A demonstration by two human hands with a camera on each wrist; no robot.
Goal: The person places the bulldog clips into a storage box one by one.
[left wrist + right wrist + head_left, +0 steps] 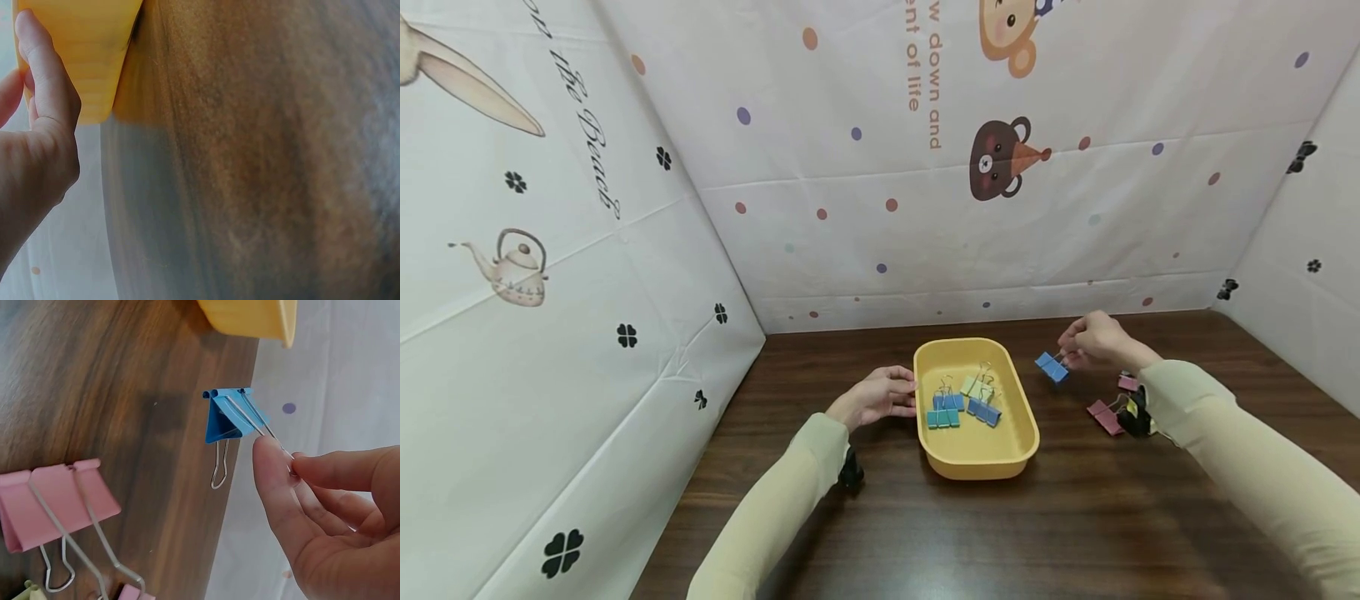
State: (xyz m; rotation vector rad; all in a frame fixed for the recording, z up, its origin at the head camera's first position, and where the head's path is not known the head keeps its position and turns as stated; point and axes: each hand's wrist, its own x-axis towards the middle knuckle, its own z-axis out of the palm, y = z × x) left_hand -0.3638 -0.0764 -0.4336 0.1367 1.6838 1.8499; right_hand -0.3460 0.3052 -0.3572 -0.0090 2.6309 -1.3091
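My right hand [1093,340] pinches one wire handle of a blue binder clip [1052,367] between thumb and fingers. In the right wrist view the blue binder clip [228,417] hangs above the table, its other handle dangling. My left hand [880,395] touches the left side of a yellow tray [983,471], fingers extended along its wall, as the left wrist view of the hand [53,106] also shows. Inside the tray lie a teal binder clip [943,418], two blue binder clips [983,412] and a pale green binder clip [976,388].
Right of the tray, a pink binder clip [1106,417] lies on the dark wooden table [925,542], with a smaller pink clip [1127,382] behind it. Part of a pale green clip [30,592] shows in the right wrist view. Printed white cloth [850,250] walls the table's back and sides.
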